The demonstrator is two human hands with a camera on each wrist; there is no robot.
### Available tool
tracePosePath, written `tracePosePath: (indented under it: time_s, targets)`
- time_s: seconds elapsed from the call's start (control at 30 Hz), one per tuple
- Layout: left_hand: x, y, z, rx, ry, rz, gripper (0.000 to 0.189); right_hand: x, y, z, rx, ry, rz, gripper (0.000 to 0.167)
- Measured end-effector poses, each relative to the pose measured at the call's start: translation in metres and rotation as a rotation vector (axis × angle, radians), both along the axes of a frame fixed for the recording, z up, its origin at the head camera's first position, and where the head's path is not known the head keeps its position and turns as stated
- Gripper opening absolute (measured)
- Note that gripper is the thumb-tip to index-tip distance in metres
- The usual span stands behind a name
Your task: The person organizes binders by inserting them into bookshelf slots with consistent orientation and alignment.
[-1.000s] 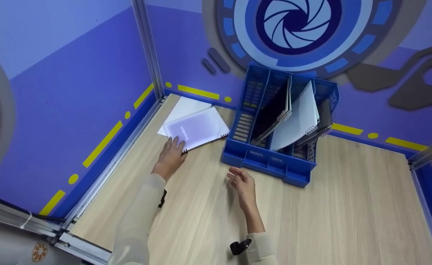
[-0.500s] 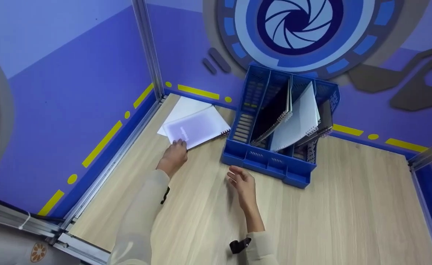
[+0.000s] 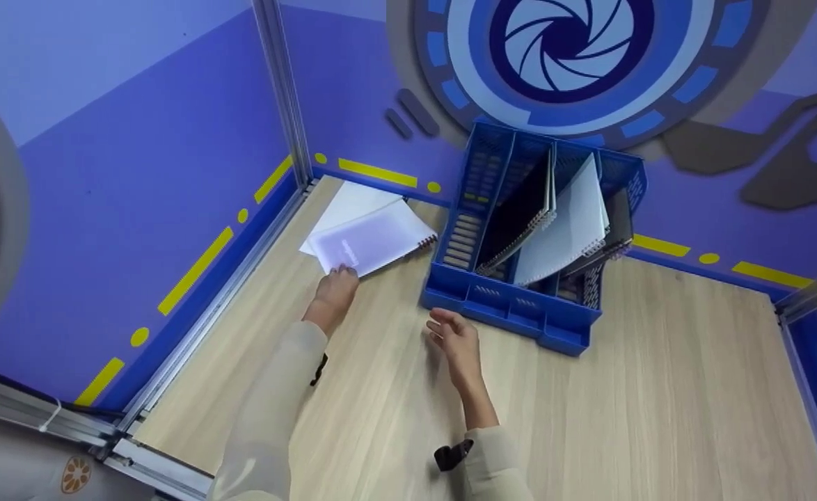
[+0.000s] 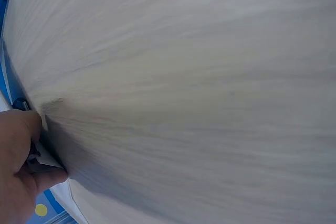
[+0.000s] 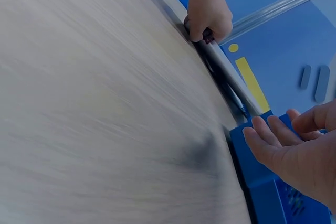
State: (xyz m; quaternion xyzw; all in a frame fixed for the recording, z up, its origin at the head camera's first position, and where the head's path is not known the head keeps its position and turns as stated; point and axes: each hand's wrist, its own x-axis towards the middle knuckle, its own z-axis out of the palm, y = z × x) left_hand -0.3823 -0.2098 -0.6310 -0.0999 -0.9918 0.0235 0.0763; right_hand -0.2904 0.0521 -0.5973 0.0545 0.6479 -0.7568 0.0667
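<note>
A spiral notebook with a pale purple cover lies at the back left of the table, overlapping a white notebook or sheet. My left hand pinches its near corner, fingers on the cover, and that edge is tipped up slightly. In the right wrist view, the left hand shows curled round the notebook's edge. My right hand hovers, loosely bent and holding nothing, just before the front of the blue file rack. The right wrist view shows this right hand palm up beside the rack.
Upright in the rack's slots lean a black spiral notebook, a white one and a dark one; the leftmost slot shows its slatted base. Blue-purple panels enclose the wooden table behind and at the sides.
My left hand has gone from fingers spread on the notebook's cover to pinching its near corner, shifting slightly right. The near edge has tipped up a little. My right hand has hardly moved.
</note>
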Motion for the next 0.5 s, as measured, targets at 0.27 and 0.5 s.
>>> tracePosePath:
  time_s: [0.27,0.5]
  targets:
    - [0.005,0.001,0.0,0.056,0.057,0.023,0.01,-0.009,-0.015,-0.001,0.062,0.035,0.039,0.033]
    - [0.01,-0.005,0.0,0.329,-0.002,0.106,0.011,-0.015,-0.026,0.007,0.075,0.057,0.065,0.032]
